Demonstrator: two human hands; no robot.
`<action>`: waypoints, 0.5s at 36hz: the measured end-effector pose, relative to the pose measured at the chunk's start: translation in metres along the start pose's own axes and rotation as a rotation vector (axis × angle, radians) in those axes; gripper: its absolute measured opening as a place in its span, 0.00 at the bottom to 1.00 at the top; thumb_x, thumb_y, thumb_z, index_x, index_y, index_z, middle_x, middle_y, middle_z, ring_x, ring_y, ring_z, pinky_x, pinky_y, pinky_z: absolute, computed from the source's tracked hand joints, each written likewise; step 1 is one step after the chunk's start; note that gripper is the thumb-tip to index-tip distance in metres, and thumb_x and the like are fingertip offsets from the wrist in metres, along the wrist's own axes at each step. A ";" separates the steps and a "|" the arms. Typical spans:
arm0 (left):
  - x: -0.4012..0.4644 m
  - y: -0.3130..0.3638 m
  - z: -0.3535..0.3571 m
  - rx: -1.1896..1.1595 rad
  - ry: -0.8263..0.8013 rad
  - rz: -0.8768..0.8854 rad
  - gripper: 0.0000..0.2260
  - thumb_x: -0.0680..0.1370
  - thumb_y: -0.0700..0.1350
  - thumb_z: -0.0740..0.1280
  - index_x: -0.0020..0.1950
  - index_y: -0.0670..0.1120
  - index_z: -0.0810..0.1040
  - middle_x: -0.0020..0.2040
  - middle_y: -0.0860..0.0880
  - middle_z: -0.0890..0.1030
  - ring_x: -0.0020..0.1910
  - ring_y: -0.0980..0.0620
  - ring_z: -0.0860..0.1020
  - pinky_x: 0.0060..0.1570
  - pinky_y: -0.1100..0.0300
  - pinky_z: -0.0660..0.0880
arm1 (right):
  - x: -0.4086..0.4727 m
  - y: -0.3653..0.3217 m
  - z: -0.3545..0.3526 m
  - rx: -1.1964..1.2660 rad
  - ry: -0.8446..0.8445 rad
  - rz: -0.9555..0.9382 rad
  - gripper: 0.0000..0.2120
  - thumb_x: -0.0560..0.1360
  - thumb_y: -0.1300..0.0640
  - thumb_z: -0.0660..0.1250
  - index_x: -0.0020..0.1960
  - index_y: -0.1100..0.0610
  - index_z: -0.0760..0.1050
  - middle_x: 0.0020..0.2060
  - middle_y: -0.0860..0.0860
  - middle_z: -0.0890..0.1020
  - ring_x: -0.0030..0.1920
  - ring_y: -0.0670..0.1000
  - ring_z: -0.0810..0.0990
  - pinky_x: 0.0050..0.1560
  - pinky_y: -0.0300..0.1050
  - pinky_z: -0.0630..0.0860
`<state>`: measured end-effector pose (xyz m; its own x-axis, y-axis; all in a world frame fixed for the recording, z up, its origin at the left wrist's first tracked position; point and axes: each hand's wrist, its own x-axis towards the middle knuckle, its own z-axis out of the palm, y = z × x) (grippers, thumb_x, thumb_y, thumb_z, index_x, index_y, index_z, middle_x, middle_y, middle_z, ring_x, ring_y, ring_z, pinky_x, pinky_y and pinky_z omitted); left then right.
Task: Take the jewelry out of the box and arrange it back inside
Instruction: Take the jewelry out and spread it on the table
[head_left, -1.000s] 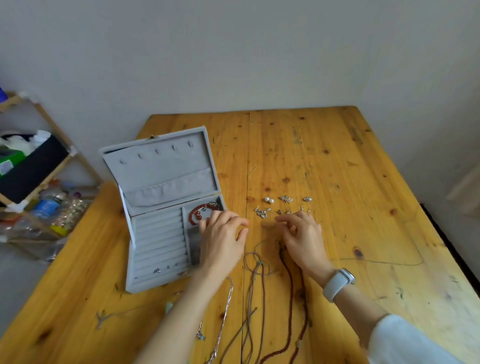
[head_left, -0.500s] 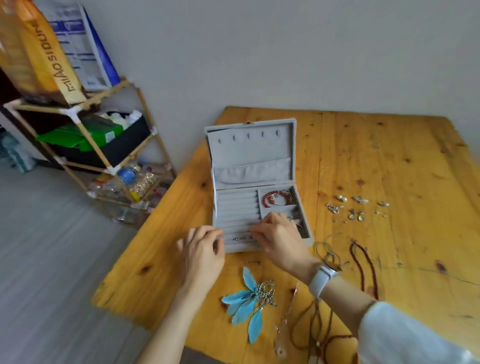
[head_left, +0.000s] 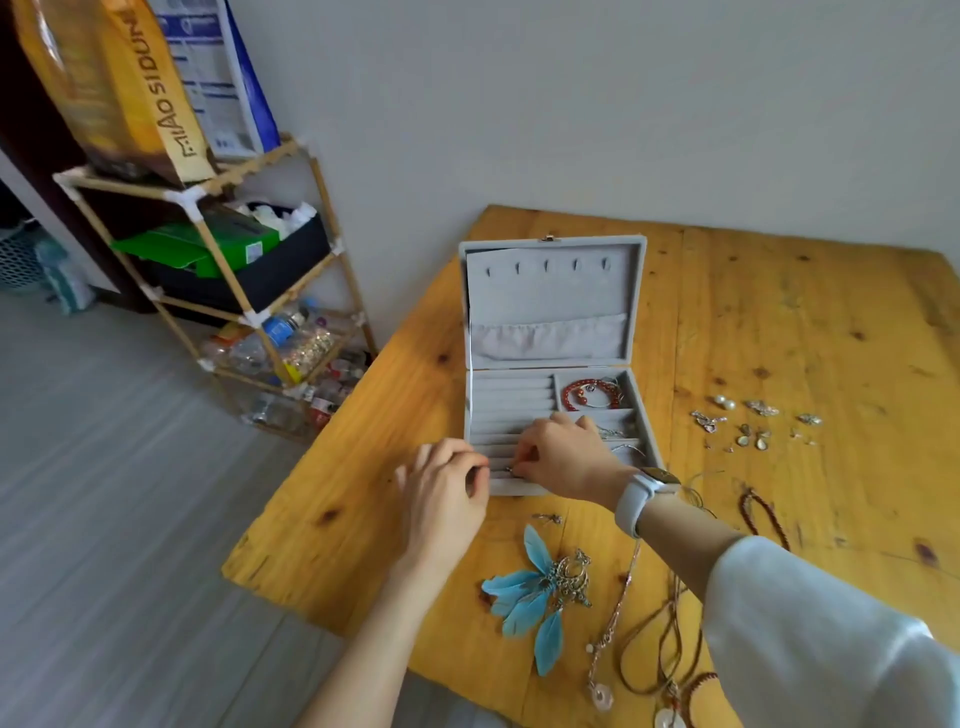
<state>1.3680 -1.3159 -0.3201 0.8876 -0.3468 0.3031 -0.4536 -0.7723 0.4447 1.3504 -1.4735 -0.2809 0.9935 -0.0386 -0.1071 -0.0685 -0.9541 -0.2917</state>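
Compared with half a second earlier, the right hand (head_left: 563, 457) has reached further left across the grey jewelry box (head_left: 553, 364), from the box's near right part to the near end of the ring rolls (head_left: 506, 415); its fingertips now pinch a small metal piece there, probably a ring, too small to identify. The left hand (head_left: 441, 499) has closed in just beside the box's near-left corner, fingers curled, though whether they hold anything cannot be told. A red bead bracelet (head_left: 592, 394) lies in the far right compartment. This suggests one small piece is being seated or lifted, while most jewelry stays out on the wooden table (head_left: 779, 322): earrings (head_left: 753, 421) to the right, a blue feather ornament (head_left: 535, 592) and cord necklaces (head_left: 654, 639) nearer. On the shelf (head_left: 208, 260) at far left, a yellow bag (head_left: 104, 83) reads "MIAO SI DUN"; the blue-and-white pack beside it is unreadable.
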 end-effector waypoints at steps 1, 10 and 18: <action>0.001 0.001 -0.002 0.010 -0.016 0.002 0.05 0.74 0.45 0.68 0.47 0.51 0.82 0.50 0.56 0.79 0.51 0.50 0.73 0.46 0.53 0.63 | 0.000 0.000 0.000 0.001 0.000 0.002 0.08 0.74 0.51 0.63 0.48 0.52 0.78 0.50 0.50 0.79 0.56 0.53 0.69 0.55 0.52 0.61; 0.020 0.012 -0.008 0.097 -0.180 -0.004 0.10 0.78 0.51 0.62 0.56 0.54 0.79 0.56 0.57 0.77 0.56 0.53 0.69 0.49 0.56 0.60 | -0.006 0.014 -0.005 0.048 0.055 -0.002 0.09 0.74 0.49 0.64 0.52 0.51 0.77 0.50 0.49 0.77 0.55 0.51 0.69 0.52 0.49 0.60; 0.009 0.010 -0.002 0.017 -0.064 -0.047 0.08 0.77 0.48 0.64 0.53 0.51 0.80 0.55 0.56 0.77 0.55 0.53 0.71 0.47 0.58 0.58 | -0.002 0.001 0.001 0.050 0.061 -0.031 0.07 0.74 0.52 0.63 0.50 0.51 0.77 0.49 0.50 0.78 0.54 0.53 0.69 0.54 0.50 0.61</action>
<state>1.3714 -1.3257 -0.3111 0.9116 -0.3428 0.2269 -0.4100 -0.7975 0.4426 1.3482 -1.4743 -0.2822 0.9988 -0.0286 -0.0400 -0.0405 -0.9391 -0.3413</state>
